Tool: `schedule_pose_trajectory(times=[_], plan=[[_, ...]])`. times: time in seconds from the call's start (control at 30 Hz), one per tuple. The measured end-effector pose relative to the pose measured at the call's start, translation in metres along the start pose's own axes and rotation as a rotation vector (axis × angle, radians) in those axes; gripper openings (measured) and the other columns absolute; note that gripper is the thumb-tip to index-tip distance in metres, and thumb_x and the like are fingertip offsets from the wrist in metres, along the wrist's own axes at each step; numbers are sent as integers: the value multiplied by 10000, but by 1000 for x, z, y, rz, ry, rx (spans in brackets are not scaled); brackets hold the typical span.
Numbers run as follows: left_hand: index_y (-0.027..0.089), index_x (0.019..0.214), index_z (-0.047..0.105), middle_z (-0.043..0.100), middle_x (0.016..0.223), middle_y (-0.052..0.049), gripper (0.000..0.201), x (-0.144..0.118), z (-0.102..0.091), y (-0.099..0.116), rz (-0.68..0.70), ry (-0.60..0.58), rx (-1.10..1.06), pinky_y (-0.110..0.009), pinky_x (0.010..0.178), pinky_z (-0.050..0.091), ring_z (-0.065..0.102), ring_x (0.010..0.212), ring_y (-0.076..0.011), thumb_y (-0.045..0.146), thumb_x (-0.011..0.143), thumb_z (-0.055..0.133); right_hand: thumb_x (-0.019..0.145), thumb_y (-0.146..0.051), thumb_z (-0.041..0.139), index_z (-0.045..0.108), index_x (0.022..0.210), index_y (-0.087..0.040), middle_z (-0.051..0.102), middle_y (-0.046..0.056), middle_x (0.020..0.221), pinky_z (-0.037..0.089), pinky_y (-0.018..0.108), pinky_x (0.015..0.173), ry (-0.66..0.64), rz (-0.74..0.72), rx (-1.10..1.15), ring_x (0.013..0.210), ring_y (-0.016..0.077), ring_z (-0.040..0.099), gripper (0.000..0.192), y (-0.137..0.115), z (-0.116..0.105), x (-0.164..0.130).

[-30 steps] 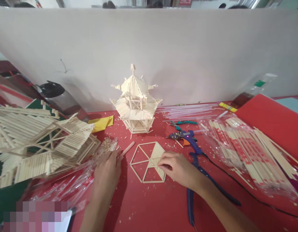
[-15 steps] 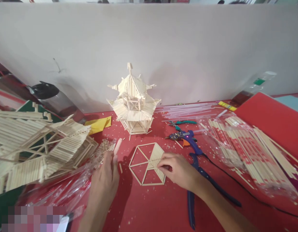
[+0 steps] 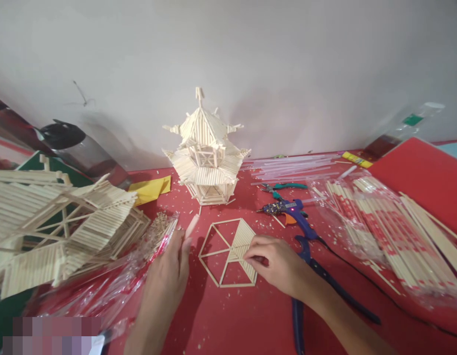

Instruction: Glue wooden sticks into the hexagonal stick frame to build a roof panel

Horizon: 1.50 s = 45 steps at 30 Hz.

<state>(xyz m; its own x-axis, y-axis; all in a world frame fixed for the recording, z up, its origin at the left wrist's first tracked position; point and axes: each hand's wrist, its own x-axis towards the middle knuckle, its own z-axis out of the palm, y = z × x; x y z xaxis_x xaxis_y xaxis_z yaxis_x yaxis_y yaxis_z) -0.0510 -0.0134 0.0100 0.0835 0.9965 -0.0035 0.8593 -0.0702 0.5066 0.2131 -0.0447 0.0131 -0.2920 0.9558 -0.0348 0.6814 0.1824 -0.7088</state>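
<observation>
My left hand (image 3: 167, 273) is closed, its thumb against the fingers. A pale, pinkish stick-like piece (image 3: 192, 225) juts up from between them; its kind is unclear. Flat on the table lies a hexagonal frame (image 3: 209, 252) of thin wooden sticks with spokes meeting at its middle. Close-set sticks fill its upper right section and part of the one below. Over the right side of this frame my right hand (image 3: 275, 261) pinches with thumb and fingertips together. What those fingertips hold, if anything, is hidden. Behind the frame stands a two-roofed stick pagoda (image 3: 208, 162).
A glue gun (image 3: 293, 213), green-handled pliers (image 3: 287, 186) and a blue-handled tool (image 3: 339, 291) lie right of the frame. Farther right are bagged chopsticks (image 3: 391, 231). A larger stick structure (image 3: 65, 227) fills the left, beside plastic wrap (image 3: 106, 291) and a bottle (image 3: 76, 143).
My left hand has moved slightly right, toward the frame, with the pale piece still in it. A short stick beside its thumb no longer shows. My right hand stays over the frame's right side.
</observation>
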Motion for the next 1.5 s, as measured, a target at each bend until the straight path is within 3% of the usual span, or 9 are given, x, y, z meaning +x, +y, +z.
schedule_pose_trajectory(times=[0.17,0.4,0.67,0.83,1.0,1.13,1.2,1.37,1.5], plan=[[263,904,458,577,668,4,278,2,0,0,-25,81,66,-275,585,326,613,623,-221,407,1073,291,952,-121,649,782,836,-213,669,-12,810,408,243,654,-4,8,25,701,113,607,199,0,0,-1],[262,977,501,574,686,17,248,5,-1,-3,-30,59,111,-267,573,306,584,581,-206,396,1077,318,956,-121,648,762,814,-210,655,-16,804,400,251,656,-5,8,31,705,114,601,202,0,1,-1],[234,976,585,619,933,-57,296,21,18,-3,324,149,67,-361,794,456,581,856,-243,383,1085,353,935,-85,651,746,802,-202,648,-18,798,399,252,669,4,-2,20,717,116,595,202,3,2,-1],[217,1100,680,578,1118,-113,273,20,19,-6,353,306,132,-431,904,466,540,997,-279,379,1049,465,945,-97,655,748,820,-208,656,-16,815,408,248,682,12,-7,30,740,121,607,191,4,3,-1],[226,1103,741,570,907,-52,234,18,11,-9,394,407,55,-351,764,476,553,826,-220,363,1000,581,940,-86,654,757,840,-215,673,-12,838,422,250,702,11,-9,49,767,128,627,193,3,3,-3],[235,1055,759,646,918,-32,171,14,6,-5,382,467,-103,-309,760,505,629,831,-191,327,972,642,942,-96,660,758,838,-213,675,-10,843,425,250,697,10,-7,52,762,127,630,185,3,2,-2],[242,1015,770,708,953,-31,142,9,6,-1,358,436,-193,-309,800,530,676,882,-195,319,958,665,941,-93,658,759,837,-212,669,-11,835,424,250,692,7,-6,44,755,127,625,188,3,2,-2],[248,1023,782,777,1014,-52,200,-7,11,11,189,189,-374,-329,814,588,731,928,-217,364,971,628,947,-98,659,767,856,-210,666,-9,839,427,249,706,6,-11,34,764,127,624,180,3,3,-1],[250,1071,773,775,1060,-60,215,-21,17,24,155,116,-416,-355,896,598,735,999,-227,381,963,640,945,-102,667,769,860,-211,660,-13,828,419,246,691,7,-8,30,751,124,622,172,2,2,-1]])
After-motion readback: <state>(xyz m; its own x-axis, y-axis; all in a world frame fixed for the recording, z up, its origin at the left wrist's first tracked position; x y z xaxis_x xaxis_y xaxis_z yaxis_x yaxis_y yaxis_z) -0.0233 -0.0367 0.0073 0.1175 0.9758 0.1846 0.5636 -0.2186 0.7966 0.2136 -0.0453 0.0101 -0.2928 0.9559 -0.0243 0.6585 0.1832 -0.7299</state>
